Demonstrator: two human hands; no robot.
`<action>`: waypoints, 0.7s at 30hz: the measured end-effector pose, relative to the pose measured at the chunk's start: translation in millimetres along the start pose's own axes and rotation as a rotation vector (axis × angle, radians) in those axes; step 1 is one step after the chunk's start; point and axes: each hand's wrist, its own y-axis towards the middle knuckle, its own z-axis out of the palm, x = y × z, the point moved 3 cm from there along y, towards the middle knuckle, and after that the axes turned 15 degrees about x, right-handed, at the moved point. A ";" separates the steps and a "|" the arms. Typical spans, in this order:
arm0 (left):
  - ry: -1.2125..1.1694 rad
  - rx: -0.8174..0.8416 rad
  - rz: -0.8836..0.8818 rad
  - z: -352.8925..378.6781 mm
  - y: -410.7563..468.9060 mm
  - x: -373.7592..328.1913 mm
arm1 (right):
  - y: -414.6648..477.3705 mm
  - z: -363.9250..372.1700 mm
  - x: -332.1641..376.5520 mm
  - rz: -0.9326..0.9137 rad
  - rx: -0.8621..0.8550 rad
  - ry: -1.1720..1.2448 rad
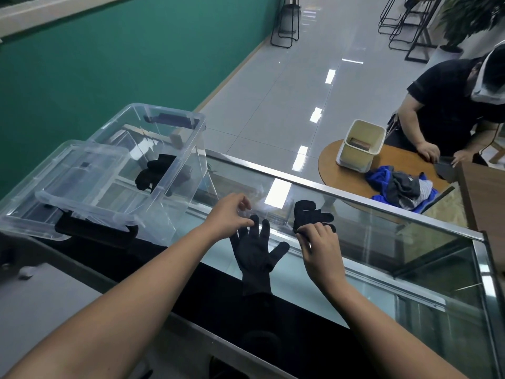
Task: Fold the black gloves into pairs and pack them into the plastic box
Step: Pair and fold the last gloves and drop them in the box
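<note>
Your right hand (321, 248) has its fingers (307, 232) pinching the near edge of the crumpled glove (311, 213), which lies just beyond them on the glass surface (382, 255). Your left hand (228, 216) is curled, thumb tip touching a fingertip of the flat glove (255, 258) spread between your hands; a grip there can't be told. Further left stands the clear plastic box (188, 170), black gloves (155, 173) inside, its lid (82, 170) beside it.
</note>
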 end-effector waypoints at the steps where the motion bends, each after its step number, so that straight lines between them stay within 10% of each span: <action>1: 0.034 -0.028 0.007 -0.3 0.6 -0.8 | 0.1 -0.2 0.0 0.000 0.000 0.000; 21: -0.031 -0.043 0.257 21.7 -40.0 -66.2 | 21.4 -88.0 60.8 -0.008 0.137 0.623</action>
